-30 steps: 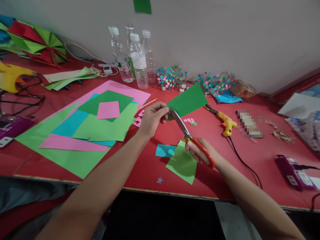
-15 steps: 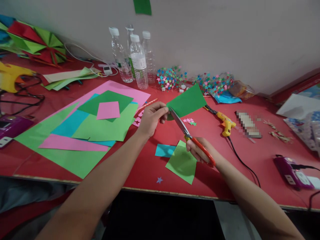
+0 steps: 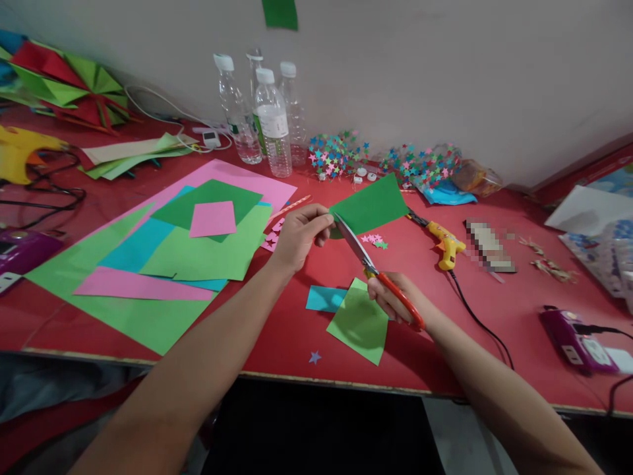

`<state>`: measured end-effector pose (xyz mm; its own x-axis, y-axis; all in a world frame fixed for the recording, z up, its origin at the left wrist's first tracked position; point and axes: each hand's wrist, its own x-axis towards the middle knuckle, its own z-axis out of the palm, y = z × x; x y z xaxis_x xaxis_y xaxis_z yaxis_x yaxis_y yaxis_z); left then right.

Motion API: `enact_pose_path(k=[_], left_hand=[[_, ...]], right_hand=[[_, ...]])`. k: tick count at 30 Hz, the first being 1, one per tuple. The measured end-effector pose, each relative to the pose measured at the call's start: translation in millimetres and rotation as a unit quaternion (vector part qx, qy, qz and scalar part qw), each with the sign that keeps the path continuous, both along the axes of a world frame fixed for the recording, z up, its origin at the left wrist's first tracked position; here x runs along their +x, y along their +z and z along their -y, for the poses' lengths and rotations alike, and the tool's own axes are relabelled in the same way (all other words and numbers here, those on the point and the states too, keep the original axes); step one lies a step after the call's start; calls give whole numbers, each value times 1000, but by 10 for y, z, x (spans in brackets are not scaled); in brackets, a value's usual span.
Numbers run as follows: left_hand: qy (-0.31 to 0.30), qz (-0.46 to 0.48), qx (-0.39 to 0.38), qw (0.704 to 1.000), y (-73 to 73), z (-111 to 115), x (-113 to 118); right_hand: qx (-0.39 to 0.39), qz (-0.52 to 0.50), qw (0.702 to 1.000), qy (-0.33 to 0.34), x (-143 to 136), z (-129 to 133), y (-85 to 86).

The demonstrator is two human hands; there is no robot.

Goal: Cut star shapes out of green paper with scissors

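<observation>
Across the lower head view: red tabletop (image 3: 277, 343), running the full width, its front edge pale and worn-looking.
Wall: grey wall (image 3: 420, 79), plain, rising behind the table; one dark green square (image 3: 280, 13) on it, cut off by the top of the view.
Left hand: left hand (image 3: 299, 241), thumb and fingers pinched on the near left corner of a dark green sheet (image 3: 373, 204).
Right hand: right hand (image 3: 395, 293), apart from the left, fingers wrapped round the red handles of a pair of scissors (image 3: 362, 256).
Dark green sheet: held over the table between the two hands and the star clusters (image 3: 339, 156), scissor tips at its left end (whether they bite is too small to tell).
Below the hands: light green piece (image 3: 359, 330) overlapping a blue strip (image 3: 324, 298); a purple star (image 3: 315, 357) near the front edge.
Left half: paper stack (image 3: 212, 254), pink, blue and greens, a small pink square (image 3: 213, 219) uppermost.
Back edge: clear bottles (image 3: 273, 135), four, upright and close together.
Right half: yellow glue gun (image 3: 448, 244), lying with its black cord (image 3: 477, 313) trailing forward; purple power strip (image 3: 576, 340) near the corner (a pixelated oblong (image 3: 489, 245) between, unreadable).
</observation>
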<state>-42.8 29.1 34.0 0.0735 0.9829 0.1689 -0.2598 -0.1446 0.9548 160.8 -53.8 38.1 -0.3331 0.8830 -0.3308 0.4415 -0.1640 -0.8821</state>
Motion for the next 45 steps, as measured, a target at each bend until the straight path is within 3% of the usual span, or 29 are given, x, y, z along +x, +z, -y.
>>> enact_pose_path(k=[21, 30, 45], left_hand=[[-4, -3, 18, 1000, -6, -1, -6], [35, -3, 21, 999, -4, -5, 2], [6, 55, -2, 998, -49, 17, 51]], right_hand=[[-2, -1, 1000, 4, 26, -8, -35], [-11, -10, 1000, 14, 61, -13, -60], [-9, -51, 998, 26, 81, -24, -128]])
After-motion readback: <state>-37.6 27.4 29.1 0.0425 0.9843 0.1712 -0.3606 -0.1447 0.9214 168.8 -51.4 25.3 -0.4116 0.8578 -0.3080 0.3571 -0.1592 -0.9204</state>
